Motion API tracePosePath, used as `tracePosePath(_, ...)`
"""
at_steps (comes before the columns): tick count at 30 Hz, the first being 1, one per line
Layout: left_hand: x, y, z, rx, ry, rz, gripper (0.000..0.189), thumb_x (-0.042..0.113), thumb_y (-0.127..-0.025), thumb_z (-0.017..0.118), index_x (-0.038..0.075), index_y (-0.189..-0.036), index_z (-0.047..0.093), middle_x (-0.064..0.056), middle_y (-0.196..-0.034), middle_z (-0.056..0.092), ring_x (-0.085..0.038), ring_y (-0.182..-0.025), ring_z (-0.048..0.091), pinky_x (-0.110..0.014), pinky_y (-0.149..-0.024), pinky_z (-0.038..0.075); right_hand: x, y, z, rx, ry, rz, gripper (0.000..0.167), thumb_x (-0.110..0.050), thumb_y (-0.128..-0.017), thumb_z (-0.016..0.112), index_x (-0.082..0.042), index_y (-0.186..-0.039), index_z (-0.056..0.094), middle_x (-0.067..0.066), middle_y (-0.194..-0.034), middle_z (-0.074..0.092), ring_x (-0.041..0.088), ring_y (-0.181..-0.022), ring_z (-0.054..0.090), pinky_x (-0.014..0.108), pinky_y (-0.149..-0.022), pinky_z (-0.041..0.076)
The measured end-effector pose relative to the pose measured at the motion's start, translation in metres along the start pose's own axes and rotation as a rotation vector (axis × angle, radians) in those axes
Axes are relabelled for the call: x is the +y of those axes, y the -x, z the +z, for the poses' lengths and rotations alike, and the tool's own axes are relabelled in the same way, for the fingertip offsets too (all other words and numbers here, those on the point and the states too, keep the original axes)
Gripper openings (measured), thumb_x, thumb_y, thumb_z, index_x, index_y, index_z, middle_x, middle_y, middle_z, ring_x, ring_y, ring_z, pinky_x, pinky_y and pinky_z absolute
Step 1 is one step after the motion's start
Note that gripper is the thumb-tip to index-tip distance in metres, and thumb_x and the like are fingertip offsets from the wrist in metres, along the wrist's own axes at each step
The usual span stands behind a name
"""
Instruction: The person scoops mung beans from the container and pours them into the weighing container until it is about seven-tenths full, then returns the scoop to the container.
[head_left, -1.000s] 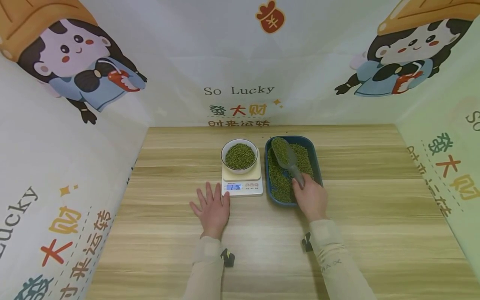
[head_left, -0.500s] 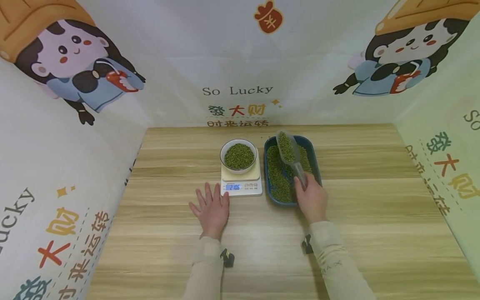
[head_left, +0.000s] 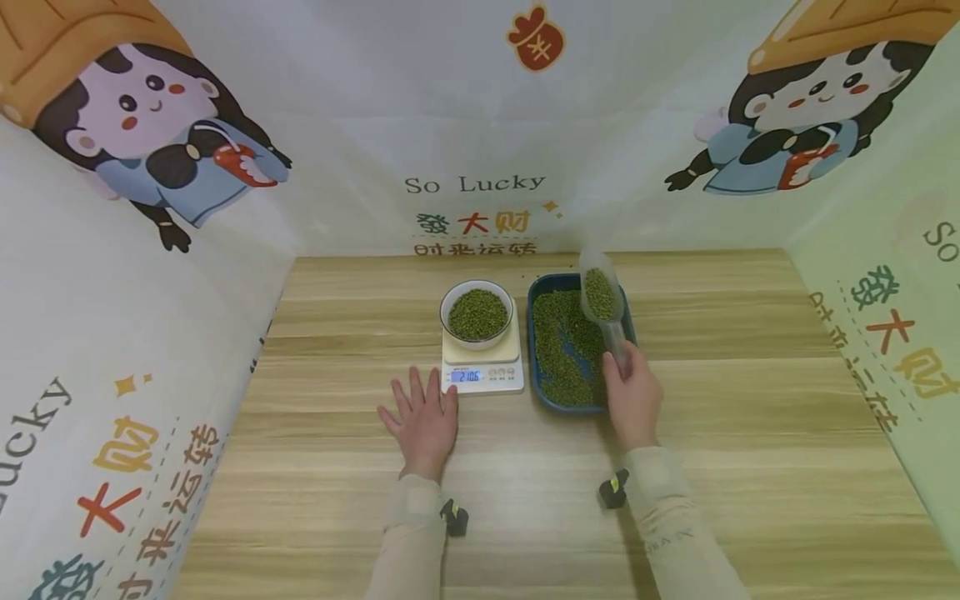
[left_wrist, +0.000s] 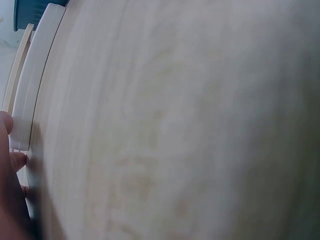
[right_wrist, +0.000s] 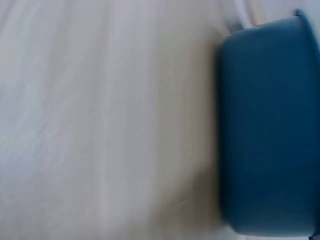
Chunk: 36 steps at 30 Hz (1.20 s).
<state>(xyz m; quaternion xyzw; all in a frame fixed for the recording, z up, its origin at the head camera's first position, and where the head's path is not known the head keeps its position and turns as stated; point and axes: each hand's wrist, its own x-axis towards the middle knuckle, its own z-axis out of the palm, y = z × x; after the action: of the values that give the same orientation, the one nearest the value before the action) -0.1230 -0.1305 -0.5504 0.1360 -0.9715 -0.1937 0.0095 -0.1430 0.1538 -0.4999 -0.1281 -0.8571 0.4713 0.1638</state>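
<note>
My right hand (head_left: 635, 400) grips the handle of a translucent scoop (head_left: 613, 336), which holds green mung beans (head_left: 599, 293). The scoop is over the right part of a blue tray (head_left: 534, 367) of the same beans; bare blue bottom shows in its middle. In the right wrist view the tray's outer wall (right_wrist: 270, 130) fills the right side. My left hand (head_left: 427, 425) lies on the table with fingers spread, its thumb at the near left corner of a white kitchen scale (head_left: 495, 385). On the scale stands a white bowl (head_left: 480, 339) of mung beans; the display reads 210.6.
The wooden table (head_left: 720, 375) is bordered by printed cloth walls (head_left: 360, 150) at the back and both sides. A few loose beans lie behind the tray.
My right hand has moved right with the scoop, which has swung from the tray's far left to its right side. The left hand, bowl and scale reading are unchanged.
</note>
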Motion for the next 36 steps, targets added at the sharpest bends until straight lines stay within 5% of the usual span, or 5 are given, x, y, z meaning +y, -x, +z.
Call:
tracePosePath(6, 0.002, 0.001, 0.003, 0.011, 0.017, 0.002, 0.06, 0.056, -0.091, 0.017, 0.025, -0.142, 0.025, -0.006, -0.15, 0.005, -0.035, -0.133, -0.008, -0.061, -0.096, -0.014, -0.006, -0.004, -0.014, -0.092, -0.207, 0.115, 0.043, -0.023, -0.089, 0.053, -0.017, -0.131, 0.045, 0.011, -0.102, 0.058, 0.025, -0.079, 0.057, 0.027, -0.059, 0.048)
tracePosePath(12, 0.006, 0.004, 0.004, 0.002, 0.032, -0.002, 0.059, 0.055, -0.092, 0.019, 0.025, -0.142, 0.025, -0.006, -0.15, 0.005, -0.035, -0.133, -0.008, -0.061, -0.096, -0.013, -0.016, 0.001, -0.024, -0.117, -0.305, 0.16, 0.049, -0.027, -0.089, 0.055, -0.016, -0.134, 0.041, 0.012, -0.106, 0.057, 0.031, -0.086, 0.056, 0.037, -0.073, 0.05)
tracePosePath(18, 0.01, 0.004, 0.004, 0.009, 0.038, -0.004, 0.058, 0.054, -0.092, 0.02, 0.024, -0.142, 0.026, -0.006, -0.149, 0.006, -0.035, -0.133, -0.007, -0.061, -0.096, -0.012, -0.032, -0.001, -0.033, -0.12, -0.37, 0.121, 0.054, -0.037, -0.086, 0.056, -0.013, -0.132, 0.043, 0.015, -0.098, 0.06, 0.021, -0.078, 0.057, 0.028, -0.07, 0.05)
tracePosePath(23, 0.009, 0.005, 0.004, -0.001, 0.03, 0.005, 0.059, 0.055, -0.092, 0.018, 0.024, -0.142, 0.024, -0.006, -0.15, 0.005, -0.034, -0.133, -0.009, -0.061, -0.096, -0.014, -0.047, -0.004, -0.044, -0.106, -0.448, 0.083, 0.044, -0.028, -0.089, 0.055, -0.012, -0.129, 0.047, 0.013, -0.093, 0.062, 0.014, -0.072, 0.056, 0.02, -0.064, 0.048)
tracePosePath(36, -0.002, 0.004, 0.001, 0.003, 0.002, 0.028, 0.061, 0.057, -0.091, 0.016, 0.025, -0.142, 0.023, -0.005, -0.15, 0.003, -0.034, -0.133, -0.01, -0.061, -0.096, -0.015, -0.098, 0.002, -0.061, -0.216, -0.427, 0.095, 0.046, -0.018, -0.089, 0.054, -0.02, -0.134, 0.042, 0.012, -0.093, 0.063, 0.014, -0.067, 0.058, 0.023, -0.059, 0.05)
